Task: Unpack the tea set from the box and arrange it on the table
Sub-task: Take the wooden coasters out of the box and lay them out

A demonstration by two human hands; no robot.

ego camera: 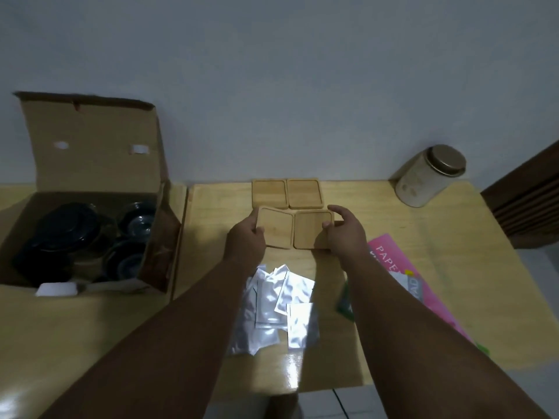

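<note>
Fingers (259, 229) of my left hand (246, 241) and right hand (344, 234) each grip a wooden coaster (276, 229) on the surface (408, 237) (four out); dark cups (137, 219) remain in the box (90, 164).

Lidded tin (428, 176) far right; foil sachets (281, 309) near; pink paper pack (402, 267) right.

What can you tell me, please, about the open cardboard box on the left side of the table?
The cardboard box is plain brown and sits at the left of the wooden table, its lid flap raised against the wall, with two small slots cut in the flap. Inside lie dark glossy tea pieces, a round lidded one and cup-like ones, seemingly wrapped in clear plastic. A white foam piece rests at its near edge. Neither hand touches it.
</note>
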